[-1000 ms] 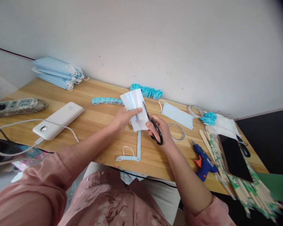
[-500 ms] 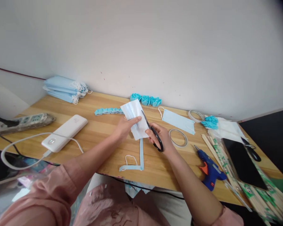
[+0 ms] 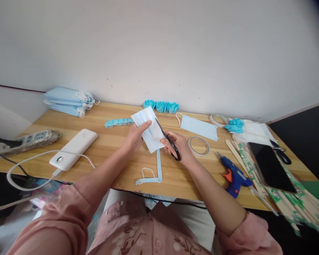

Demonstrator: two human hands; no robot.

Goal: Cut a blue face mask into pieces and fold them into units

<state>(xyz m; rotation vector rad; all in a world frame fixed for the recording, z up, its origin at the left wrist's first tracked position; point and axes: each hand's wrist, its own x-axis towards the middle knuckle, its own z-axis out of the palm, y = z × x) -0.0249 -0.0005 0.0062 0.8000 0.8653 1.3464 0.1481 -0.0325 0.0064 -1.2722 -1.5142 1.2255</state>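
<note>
My left hand (image 3: 137,135) pinches a pale blue-white face mask piece (image 3: 149,136), its thumb lying across the front. In my right hand (image 3: 178,144) are black-handled scissors (image 3: 172,144), with the blades lying along the right part of the mask piece. Whether the blades are parted cannot be made out. Below on the table lie a cut blue mask strip (image 3: 159,164) and a second strip with a white ear loop (image 3: 149,180). Left of the mask piece is a pleated blue band (image 3: 118,123). Behind it sit several blue fabric rosettes (image 3: 161,106).
A mask stack (image 3: 69,101) and power bank (image 3: 73,149) stand left, beside a power strip (image 3: 39,139). To the right are a whole mask (image 3: 199,126), tape rolls (image 3: 207,153), a blue glue gun (image 3: 235,177), a phone (image 3: 271,166) and wrapped chopsticks (image 3: 281,203).
The view has shifted slightly, so most things sit a little higher. Both hands keep hold of the mask piece and scissors, which have hardly moved relative to each other.
</note>
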